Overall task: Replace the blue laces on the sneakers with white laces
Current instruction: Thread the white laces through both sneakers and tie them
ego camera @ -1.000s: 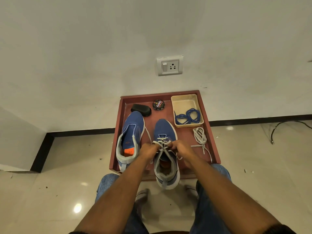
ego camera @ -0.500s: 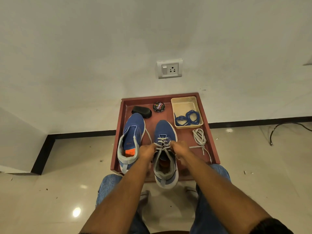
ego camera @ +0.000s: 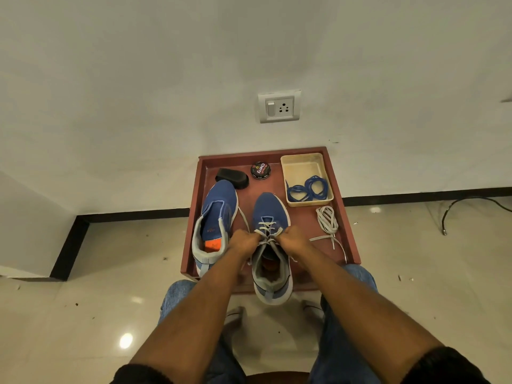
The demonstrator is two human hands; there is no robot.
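Two blue sneakers stand on a red tray (ego camera: 349, 225). The right sneaker (ego camera: 270, 209) carries a white lace (ego camera: 267, 227) threaded across its eyelets. My left hand (ego camera: 243, 241) and my right hand (ego camera: 293, 239) sit at either side of its tongue, fingers curled, each pinching an end of that lace. The left sneaker (ego camera: 219, 209) has no lace in its eyelets, and a white strand lies along its right side. Blue laces (ego camera: 309, 188) lie coiled in a cream box (ego camera: 302, 166). A second white lace (ego camera: 328, 221) lies bundled on the tray at the right.
A black shoe brush (ego camera: 232, 177) and a round polish tin (ego camera: 260, 169) sit at the tray's far edge. The tray stands against a white wall with a socket (ego camera: 279, 106). A black cable (ego camera: 471, 206) lies on the tiled floor at right. My knees flank the tray's near edge.
Both hands have stayed at the right sneaker's white lace, drawing slightly closer to the tongue. The camera has tilted a little, shifting the whole scene down in the frame.
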